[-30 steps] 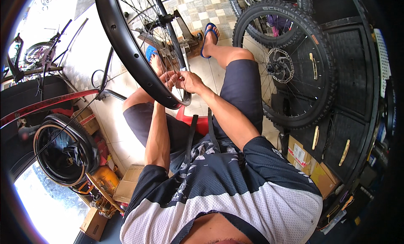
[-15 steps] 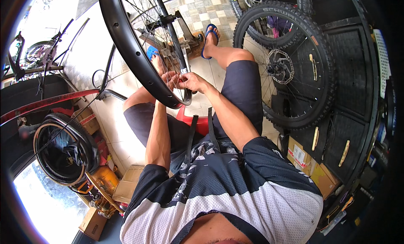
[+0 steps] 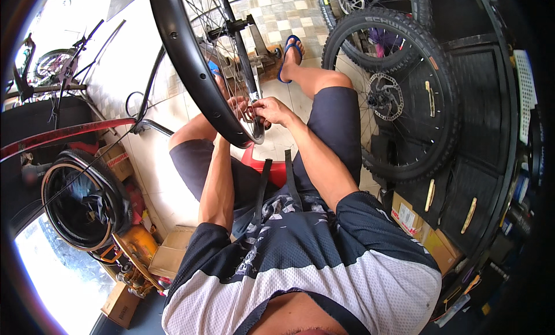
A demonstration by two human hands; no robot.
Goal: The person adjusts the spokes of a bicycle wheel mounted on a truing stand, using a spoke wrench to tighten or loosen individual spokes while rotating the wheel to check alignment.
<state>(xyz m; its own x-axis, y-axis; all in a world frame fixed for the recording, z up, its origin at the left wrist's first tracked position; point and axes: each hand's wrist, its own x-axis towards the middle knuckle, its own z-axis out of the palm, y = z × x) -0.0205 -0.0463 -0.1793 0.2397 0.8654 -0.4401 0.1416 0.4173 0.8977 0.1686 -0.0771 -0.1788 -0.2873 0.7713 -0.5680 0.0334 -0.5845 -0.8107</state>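
right hand and left hand together at the spokes of a bare black wheel

just left of the fingers, the broad drilled rim of the wheel, slanting up and away to the top edge; its lower end slightly nearer the body than the fingertips. on the right hand, fingers curled, thumb and forefinger drawn close together at the spokes by that lower end. on the left hand, partly covered by the rim, fingers bent among the spokes, just beside the right fingertips. cannot tell, for either hand, whether grasping a spoke or some small part, or only touching: too fine to make out.

beyond the fingers, the hub, and near it a metal stand. past the fingers to the right, a foot in a blue flip-flop. nearer the body than the fingers, between two legs in dark shorts, a red stool.

well right of the fingers, a knobbly-tyred wheel with a disc rotor, in front of a black cabinet. well left of the fingers, a red tube; nearer the body on that side, tyres and a cardboard box.
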